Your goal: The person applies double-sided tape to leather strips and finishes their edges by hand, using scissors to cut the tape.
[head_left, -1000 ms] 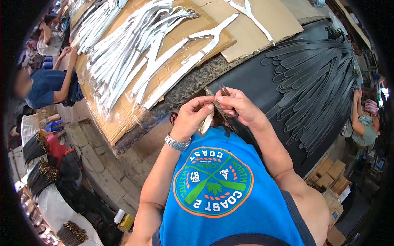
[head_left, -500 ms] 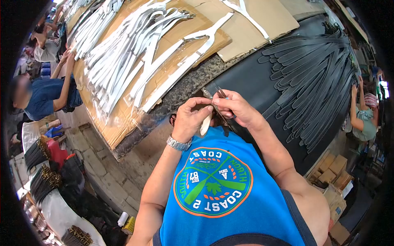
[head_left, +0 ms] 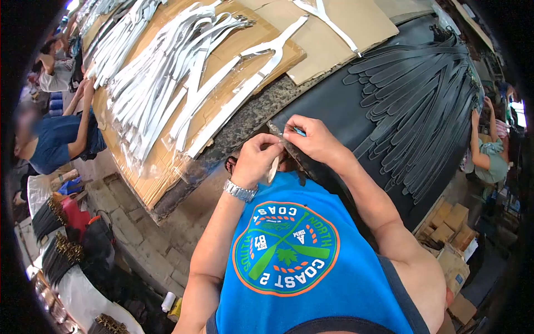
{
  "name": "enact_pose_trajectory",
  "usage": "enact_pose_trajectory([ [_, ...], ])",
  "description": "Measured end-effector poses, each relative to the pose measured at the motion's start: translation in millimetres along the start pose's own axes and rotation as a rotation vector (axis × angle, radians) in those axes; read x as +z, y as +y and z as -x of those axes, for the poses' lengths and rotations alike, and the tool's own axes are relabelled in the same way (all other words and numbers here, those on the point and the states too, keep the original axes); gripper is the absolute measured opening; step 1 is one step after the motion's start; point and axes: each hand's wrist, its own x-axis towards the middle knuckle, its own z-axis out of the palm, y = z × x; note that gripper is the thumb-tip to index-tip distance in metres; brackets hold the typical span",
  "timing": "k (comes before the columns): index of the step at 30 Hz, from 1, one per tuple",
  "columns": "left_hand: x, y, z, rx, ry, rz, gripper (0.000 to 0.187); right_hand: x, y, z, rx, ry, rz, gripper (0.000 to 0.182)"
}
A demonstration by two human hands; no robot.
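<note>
My left hand (head_left: pixel 257 158), with a metal watch (head_left: pixel 240 191) on its wrist, is closed in front of my chest. A pale cream strip (head_left: pixel 273 170) hangs in a curve from its pinched thumb and fingers. Close beside it, my right hand (head_left: pixel 313 139) is closed with the fingertips almost meeting the left ones. A blue bit of the small snips (head_left: pixel 300 132) shows between its fingers; the rest is hidden by the hand. Whatever lies between the two sets of fingertips is too small to make out.
White elastic suspenders (head_left: pixel 161 72) lie in a pile on the cardboard-covered table (head_left: pixel 136 186). Dark straps (head_left: pixel 417 106) fan out over a black surface (head_left: pixel 317 103) at right. People (head_left: pixel 64 136) work at the left and right (head_left: pixel 489 150). Cardboard boxes (head_left: pixel 450 220) stand lower right.
My right hand has turned over, so the snips' two dark points no longer show. The left hand keeps the cream strip, its fingers more closed. The view has shifted slightly.
</note>
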Motion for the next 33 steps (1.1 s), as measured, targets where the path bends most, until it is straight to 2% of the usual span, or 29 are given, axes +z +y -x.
enact_pose_trajectory([
  [1,-5.8,-8.6,-7.1,-0.053,-0.032,-0.008,0.025,-3.3,-0.8,-2.2,-0.007,0.025,0.050,0.023],
  [5,-12.8,-27.6,-12.3,-0.028,-0.015,0.202,0.042,-23.0,40.8,-46.6,-0.026,0.242,0.294,0.022],
  [8,-16.0,-35.4,-11.4,-0.053,-0.010,0.181,0.040,-38.9,84.3,-92.4,0.081,0.263,0.317,0.024],
  [15,-18.7,-34.5,0.4,-0.088,-0.009,0.167,0.040,-43.0,100.9,-141.8,0.164,0.170,0.428,0.028],
  [20,-19.5,-33.0,6.6,-0.088,0.007,0.188,0.039,-44.0,85.7,-142.4,0.274,0.177,0.521,0.030],
  [29,-19.7,-31.5,9.5,-0.077,-0.003,0.186,0.040,-41.7,83.3,-135.5,0.248,0.227,0.608,0.031],
  [33,-20.9,-32.2,10.3,-0.030,-0.006,0.160,0.046,-39.8,81.3,-135.8,0.227,0.237,0.668,0.030],
])
